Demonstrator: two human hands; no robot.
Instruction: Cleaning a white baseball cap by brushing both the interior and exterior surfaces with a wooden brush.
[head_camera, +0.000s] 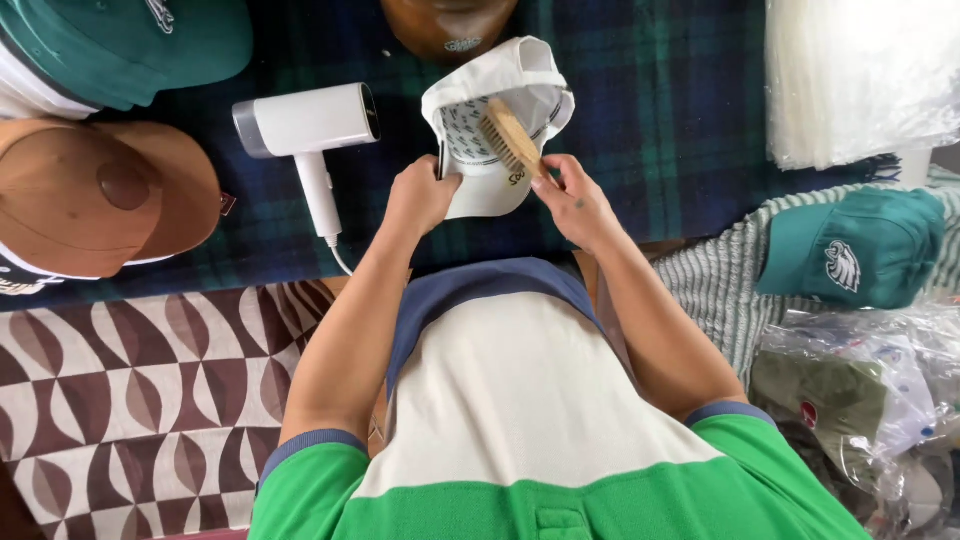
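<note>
We hold a white cap (497, 130) upside down over the dark plaid blanket (650, 120), at the far middle of the scene. Our left hand (420, 195) is closed on the cap's brim edge, while our right hand (572, 200) grips the handle of a wooden brush (510, 138), whose bristles rest against the cap's inner band. Just left of the cap lies a white handheld steamer (305, 130). Brown caps (100, 195) sit far left, a green cap (850, 248) lies to the right on striped cloth, and bagged caps (850, 400) lie nearer.
</note>
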